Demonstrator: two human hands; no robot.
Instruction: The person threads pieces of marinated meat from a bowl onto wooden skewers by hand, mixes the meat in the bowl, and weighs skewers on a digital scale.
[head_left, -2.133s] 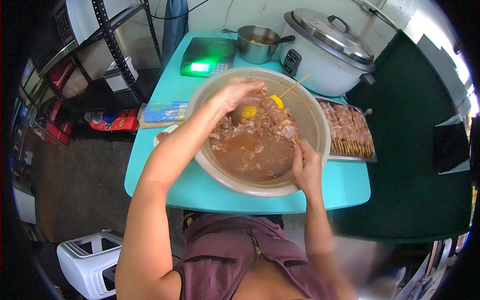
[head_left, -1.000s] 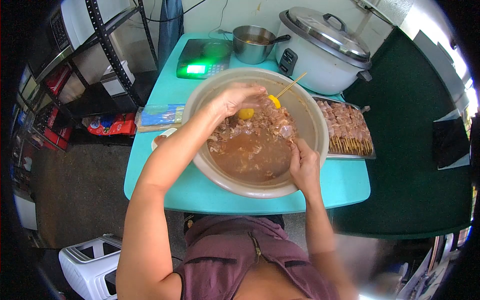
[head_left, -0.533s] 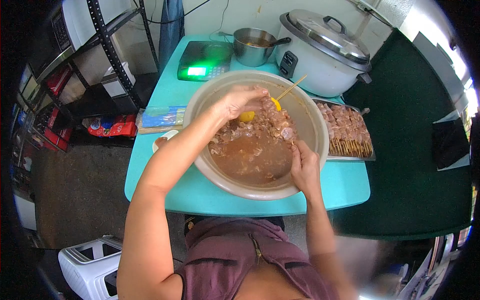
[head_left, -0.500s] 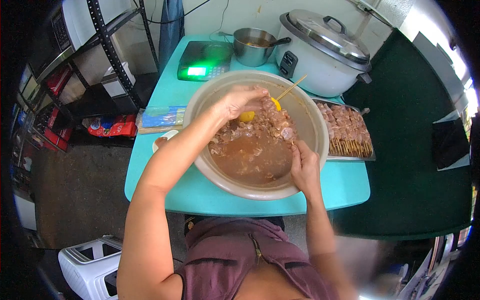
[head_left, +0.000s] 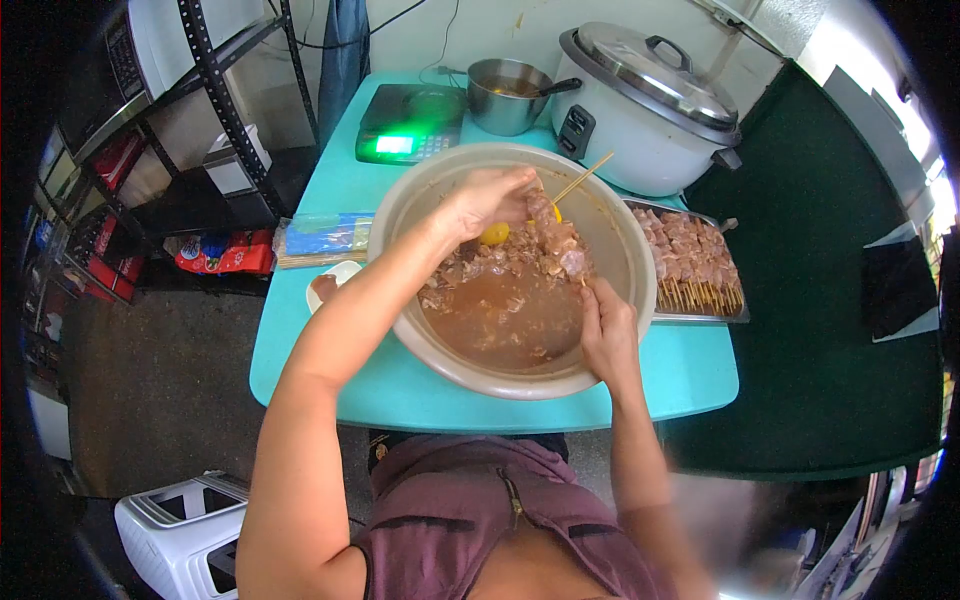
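Observation:
A large beige basin (head_left: pixel 650 275) holds pieces of raw meat (head_left: pixel 475 265) in brown marinade. Over its right part, a meat skewer (head_left: pixel 560 240) slants up and to the left. My right hand (head_left: pixel 610 325) pinches the bare lower end of its stick near the basin's right rim. At the upper end, my left hand (head_left: pixel 495 200) is closed around the meat, fingertips partly hidden. Behind the skewer lie yellow pieces (head_left: pixel 494 234), perhaps citrus, and two loose bamboo sticks (head_left: pixel 585 173) stick out over the back rim.
A metal tray of meat skewers (head_left: pixel 690 260) stands right of the basin. Behind are a lit digital scale (head_left: pixel 410 122), a metal pot (head_left: pixel 508 98) and a big rice cooker (head_left: pixel 650 110). Packaged sticks (head_left: pixel 325 240) and a small white dish (head_left: pixel 345 272) lie left on the turquoise table (head_left: pixel 700 380).
My left hand has shifted slightly at the skewer's upper end, and the meat there covers more of a yellow piece. My right hand keeps its grip on the stick.

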